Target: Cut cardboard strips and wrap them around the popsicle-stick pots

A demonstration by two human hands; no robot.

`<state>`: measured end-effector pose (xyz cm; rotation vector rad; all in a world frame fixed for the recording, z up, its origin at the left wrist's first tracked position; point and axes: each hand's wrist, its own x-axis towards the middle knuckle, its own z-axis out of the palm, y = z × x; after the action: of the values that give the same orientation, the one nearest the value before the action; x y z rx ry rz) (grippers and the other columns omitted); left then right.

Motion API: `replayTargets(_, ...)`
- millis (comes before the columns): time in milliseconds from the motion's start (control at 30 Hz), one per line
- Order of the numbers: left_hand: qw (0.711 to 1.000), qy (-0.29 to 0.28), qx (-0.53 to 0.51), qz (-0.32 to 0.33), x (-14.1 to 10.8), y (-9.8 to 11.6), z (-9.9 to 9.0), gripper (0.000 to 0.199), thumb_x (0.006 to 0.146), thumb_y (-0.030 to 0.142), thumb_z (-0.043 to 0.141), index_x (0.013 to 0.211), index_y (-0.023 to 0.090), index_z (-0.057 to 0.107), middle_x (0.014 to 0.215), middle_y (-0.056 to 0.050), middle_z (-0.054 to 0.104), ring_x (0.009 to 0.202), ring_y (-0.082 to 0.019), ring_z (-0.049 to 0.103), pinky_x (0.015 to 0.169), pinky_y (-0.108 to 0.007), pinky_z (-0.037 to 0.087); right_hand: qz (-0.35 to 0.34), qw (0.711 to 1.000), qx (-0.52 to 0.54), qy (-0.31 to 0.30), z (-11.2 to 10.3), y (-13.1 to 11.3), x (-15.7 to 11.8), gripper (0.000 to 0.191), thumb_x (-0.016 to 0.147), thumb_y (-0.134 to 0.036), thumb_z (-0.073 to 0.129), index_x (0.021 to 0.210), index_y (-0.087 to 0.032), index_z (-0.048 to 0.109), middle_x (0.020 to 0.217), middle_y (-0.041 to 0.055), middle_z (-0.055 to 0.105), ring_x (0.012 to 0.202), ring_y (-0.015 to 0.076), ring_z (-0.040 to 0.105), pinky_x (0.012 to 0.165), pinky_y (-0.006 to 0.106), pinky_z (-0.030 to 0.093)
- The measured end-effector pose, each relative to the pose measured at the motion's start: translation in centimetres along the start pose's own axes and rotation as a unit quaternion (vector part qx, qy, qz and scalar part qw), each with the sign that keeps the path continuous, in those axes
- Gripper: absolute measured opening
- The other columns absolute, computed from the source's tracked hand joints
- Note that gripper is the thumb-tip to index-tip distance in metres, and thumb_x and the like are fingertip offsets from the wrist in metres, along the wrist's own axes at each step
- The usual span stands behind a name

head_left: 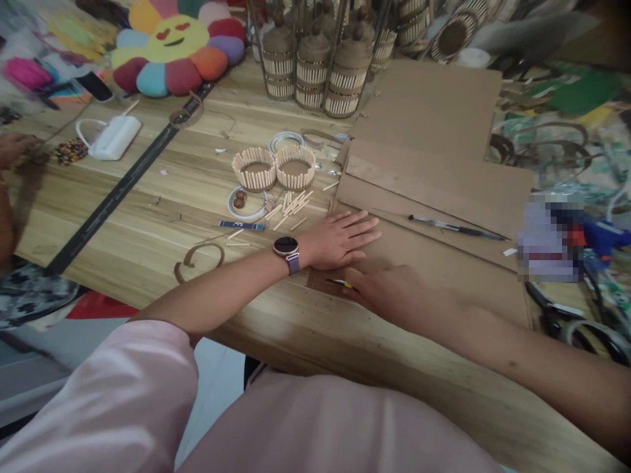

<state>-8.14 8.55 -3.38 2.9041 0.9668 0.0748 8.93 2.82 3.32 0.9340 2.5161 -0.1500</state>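
My left hand [342, 240] lies flat with spread fingers on a brown cardboard sheet [444, 282], a watch [286, 247] on its wrist. Just below it, my right hand [377, 286] is closed around a small cutter with a yellow part [348, 284]. The cutter's tip points left over the near left corner of the cardboard, close to the table's front edge. My right fingers are partly blurred and hide most of the cutter. A pen [453, 227] rests on the cardboard beyond both hands.
Two round stick-walled cups [254, 169], loose sticks [293, 205] and tape rolls lie left of the cardboard. Tall stick-and-cardboard lanterns [313, 72] stand behind. A long black strip [123, 177] crosses the table. Another person's hand [17, 150] is at far left.
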Motion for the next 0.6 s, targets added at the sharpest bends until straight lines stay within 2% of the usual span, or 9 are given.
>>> replayTargets(167,1.000,0.006,0.011,0.007,0.1,0.0,0.2,0.056,0.105,0.044,0.033,0.154,0.017,0.033,0.164,-0.009,0.025,0.153,-0.025,0.019,0.123,-0.039,0.015,-0.050,0.997,-0.057,0.015,0.1,-2.2,2.6,0.030,0.100,-0.022,0.041,0.103,-0.013,0.069,0.086,0.0159,0.073,0.071,0.0233,0.070,0.051,0.027,0.032)
replayTargets(433,1.000,0.019,0.015,0.009,0.2,-0.1,0.5,0.057,0.105,0.046,0.032,0.154,0.016,0.035,0.164,-0.009,0.027,0.152,-0.027,0.021,0.122,-0.040,0.016,-0.038,0.997,-0.071,-0.014,-1.1,-2.7,2.5,0.029,0.095,-0.010,0.042,0.104,-0.013,0.069,0.083,0.0162,0.074,0.071,0.0246,0.071,0.053,0.027,0.042)
replayTargets(600,1.000,0.017,0.011,0.013,0.2,-0.2,0.5,0.057,0.105,0.046,0.033,0.154,0.018,0.034,0.163,-0.008,0.028,0.152,-0.027,0.022,0.122,-0.040,0.017,-0.036,0.996,-0.076,-0.040,-2.4,-3.4,2.6,0.033,0.085,0.000,0.049,0.107,-0.013,0.070,0.093,0.0191,0.075,0.085,0.0280,0.073,0.061,0.030,0.049)
